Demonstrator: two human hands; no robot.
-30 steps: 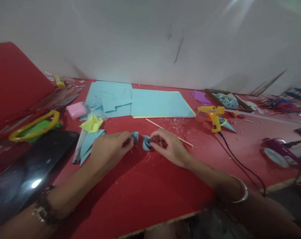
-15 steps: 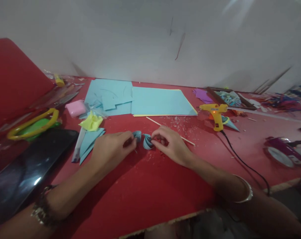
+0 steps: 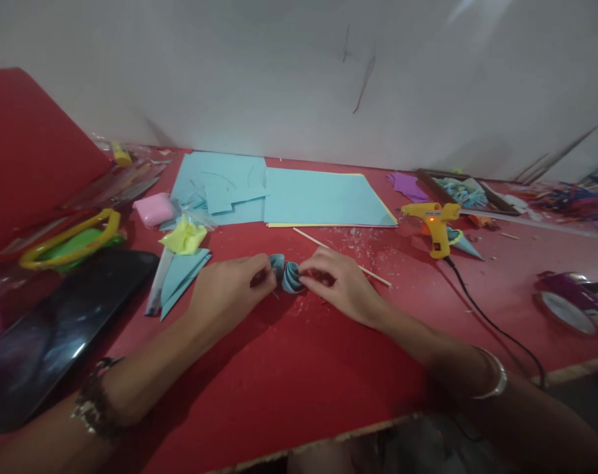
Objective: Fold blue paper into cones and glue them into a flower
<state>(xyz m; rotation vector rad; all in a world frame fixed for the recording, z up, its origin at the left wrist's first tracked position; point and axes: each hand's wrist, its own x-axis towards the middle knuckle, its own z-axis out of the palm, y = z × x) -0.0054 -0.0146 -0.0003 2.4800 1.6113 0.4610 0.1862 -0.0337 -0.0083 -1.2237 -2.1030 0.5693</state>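
Two small curled blue paper pieces meet near the middle of the red table. My left hand (image 3: 240,283) pinches the left paper curl (image 3: 277,264) between thumb and fingers. In a pinch of my right hand (image 3: 341,283) is the right paper curl (image 3: 292,278), which shows layered, spiralling folds. The curls look side by side, close to touching; I cannot tell whether they are joined. Behind my right hand a thin wooden stick (image 3: 375,275) lies aslant, partly hidden by the fingers.
A yellow glue gun (image 3: 436,230) with a lit orange light stands at right, its cord running forward. Blue paper sheets (image 3: 323,197) lie at the back. Folded blue papers (image 3: 183,280), a yellow crumpled piece (image 3: 184,237) and a dark phone-like slab (image 3: 72,329) are at left.
The left hand has come slightly closer to the right one, closing the gap between the two paper curls. The whole view has shifted a little.
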